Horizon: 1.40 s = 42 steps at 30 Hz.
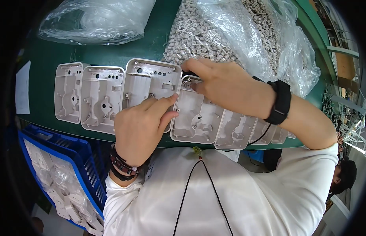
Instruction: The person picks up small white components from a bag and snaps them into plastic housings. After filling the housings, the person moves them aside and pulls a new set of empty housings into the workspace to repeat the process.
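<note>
A light grey plastic housing (190,112), an open shallow box with posts and holes, sits in front of me. The index finger and thumb of my left hand (140,125) are closed against its left wall, by the neighbouring taller housing (151,80). Curled over the far left corner of the first housing is my right hand (226,83). Its fingers are pinched there, with a small dark part showing beneath them; what they hold is mostly hidden. More housings (102,98) of the same kind stand in a row to both sides.
A clear bag of small light plastic parts (202,37) lies open at the back. Another clear plastic bag (100,21) is at the back left. Below the green table's (157,49) left edge stands a blue crate (82,157) with white parts. A person (344,177) is at far right.
</note>
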Motion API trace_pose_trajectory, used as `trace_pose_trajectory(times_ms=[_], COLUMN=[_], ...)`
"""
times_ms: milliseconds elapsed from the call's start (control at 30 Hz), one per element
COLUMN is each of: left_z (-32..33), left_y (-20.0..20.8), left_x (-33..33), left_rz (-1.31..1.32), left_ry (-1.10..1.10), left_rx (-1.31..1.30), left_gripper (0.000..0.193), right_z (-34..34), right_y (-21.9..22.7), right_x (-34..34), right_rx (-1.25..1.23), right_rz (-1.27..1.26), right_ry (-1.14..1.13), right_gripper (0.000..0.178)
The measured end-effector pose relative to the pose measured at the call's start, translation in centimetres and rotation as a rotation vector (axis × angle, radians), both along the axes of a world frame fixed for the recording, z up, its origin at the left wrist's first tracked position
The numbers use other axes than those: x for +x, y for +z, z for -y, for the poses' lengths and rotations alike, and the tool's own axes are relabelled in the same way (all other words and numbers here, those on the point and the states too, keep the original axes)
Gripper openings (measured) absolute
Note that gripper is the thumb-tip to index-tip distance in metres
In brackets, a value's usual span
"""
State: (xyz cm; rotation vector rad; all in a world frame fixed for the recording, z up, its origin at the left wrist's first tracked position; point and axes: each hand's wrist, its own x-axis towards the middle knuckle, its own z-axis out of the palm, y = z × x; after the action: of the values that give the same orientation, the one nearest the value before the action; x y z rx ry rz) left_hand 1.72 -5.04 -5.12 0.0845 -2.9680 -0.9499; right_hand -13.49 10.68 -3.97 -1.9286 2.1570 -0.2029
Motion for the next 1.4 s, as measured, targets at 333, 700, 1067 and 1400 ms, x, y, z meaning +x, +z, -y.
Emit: trace_pose_trajectory(times_ms=[333, 700, 1067, 1400], left_z=[0.0, -0.4, -0.3, -2.8], left_y=[0.2, 0.2, 0.5, 3.3], left_x=[0.2, -0.1, -0.6, -3.4], left_rz=[-0.016, -0.006, -0.097, -0.294], left_ry=[-0.021, 0.000, 0.030, 0.041], left_rx=[-0.018, -0.016, 0.036, 0.328], left_gripper=[0.026, 0.025, 0.026, 0.033], right_z=[-1.3, -0.6, -0.6, 0.4], right_y=[1.7, 0.7, 0.6, 3.5], right_x=[-0.2, -0.2, 0.3, 1.7], right_rx=[-0.014, -0.024, -0.180, -0.406], right_rz=[0.155, 0.154, 0.082, 1.872], right_ry=[-0.126, -0.100, -0.080, -0.587], right_gripper=[0.016, 0.016, 0.024, 0.060])
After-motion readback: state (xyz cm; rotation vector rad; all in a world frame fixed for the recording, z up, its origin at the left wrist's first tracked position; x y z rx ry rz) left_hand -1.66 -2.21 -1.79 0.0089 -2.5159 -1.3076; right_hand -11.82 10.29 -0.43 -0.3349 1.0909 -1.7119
